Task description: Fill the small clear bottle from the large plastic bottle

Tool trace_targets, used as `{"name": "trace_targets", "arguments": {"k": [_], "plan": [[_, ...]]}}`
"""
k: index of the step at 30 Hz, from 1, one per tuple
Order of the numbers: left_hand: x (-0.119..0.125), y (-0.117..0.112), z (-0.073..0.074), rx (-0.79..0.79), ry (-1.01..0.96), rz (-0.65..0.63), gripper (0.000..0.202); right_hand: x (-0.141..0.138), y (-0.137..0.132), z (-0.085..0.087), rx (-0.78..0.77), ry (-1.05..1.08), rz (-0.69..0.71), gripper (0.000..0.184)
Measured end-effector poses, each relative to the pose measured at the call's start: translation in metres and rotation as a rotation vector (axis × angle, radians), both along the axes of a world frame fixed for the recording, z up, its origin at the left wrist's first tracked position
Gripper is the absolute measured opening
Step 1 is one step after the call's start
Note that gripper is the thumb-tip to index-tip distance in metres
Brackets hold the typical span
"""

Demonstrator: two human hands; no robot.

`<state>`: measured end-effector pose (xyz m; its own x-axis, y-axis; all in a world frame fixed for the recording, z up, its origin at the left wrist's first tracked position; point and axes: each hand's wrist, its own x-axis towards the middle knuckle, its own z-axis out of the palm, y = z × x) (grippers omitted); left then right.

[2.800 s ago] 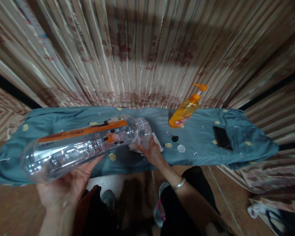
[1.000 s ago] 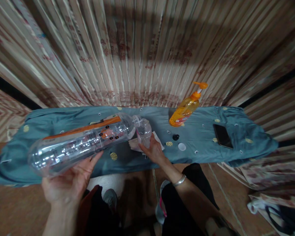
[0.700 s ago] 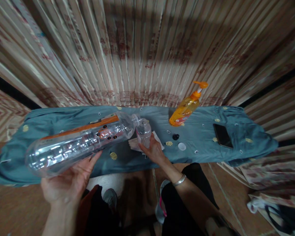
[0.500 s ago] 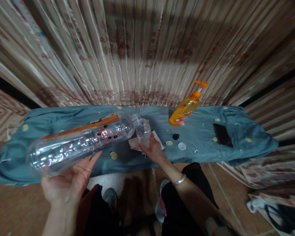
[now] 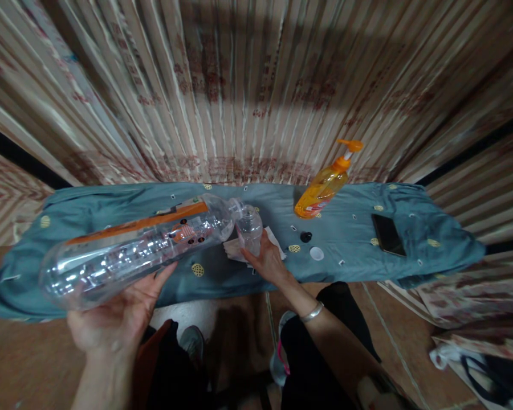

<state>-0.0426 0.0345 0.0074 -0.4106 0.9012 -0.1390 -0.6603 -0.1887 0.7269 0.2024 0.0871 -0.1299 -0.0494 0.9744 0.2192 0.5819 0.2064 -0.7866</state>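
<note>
Two clear bottles, mouth to mouth, one in each hand

Key relation: the neck of the large bottle (image 5: 132, 250) comes in from the left, its mouth right at the mouth of the small bottle (image 5: 251, 225). The two rims overlap in this view; cannot tell whether they touch. Large bottle's long axis runs mostly crosswise, base to the left and nearer the person, neck to the right and farther off. Small bottle roughly upright, mouth up. Right hand much nearer the meeting point; left hand well back along the large bottle's body.

Left hand (image 5: 117, 313): palm turned up, partly curled, bearing the large bottle from beneath toward its base end; most fingers hidden by it. The bottle lies above and just beyond this palm. Right hand (image 5: 267, 259): closed around the lower part of the small bottle from the right, far fingers out of sight.

Pale folded paper (image 5: 276, 241) beneath the small bottle on the cloth-covered worktop (image 5: 346, 239); whether the bottle rests on it, unclear. Right of the right hand: black cap (image 5: 306, 237), white disc (image 5: 317, 253) near it. Farther back, orange pump bottle (image 5: 322, 191), upright. Dark phone (image 5: 388, 234) flat, well to the right.
</note>
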Motion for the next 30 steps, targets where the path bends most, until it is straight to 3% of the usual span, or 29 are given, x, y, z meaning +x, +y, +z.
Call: {"name": "trace_targets", "arguments": {"k": [3, 8, 15, 21, 30], "plan": [[-0.003, 0.0, -0.003, 0.027, 0.03, -0.017, 0.088, 0.0, 0.0, -0.001, 0.012, -0.004, -0.015, 0.078], [-0.006, 0.0, -0.011, 0.042, -0.039, -0.04, 0.072, 0.0, -0.001, 0.0, 0.027, -0.025, -0.013, 0.072], [-0.006, -0.001, -0.015, 0.061, -0.111, -0.057, 0.078, -0.001, 0.001, 0.0, 0.025, -0.018, -0.029, 0.075], [-0.007, -0.003, -0.016, 0.056, -0.157, -0.067, 0.068, -0.001, 0.0, 0.006, 0.025, -0.008, -0.028, 0.072], [-0.007, -0.001, -0.021, 0.028, -0.185, -0.036, 0.07, -0.004, -0.001, 0.007, 0.003, -0.044, -0.027, 0.074]]}}
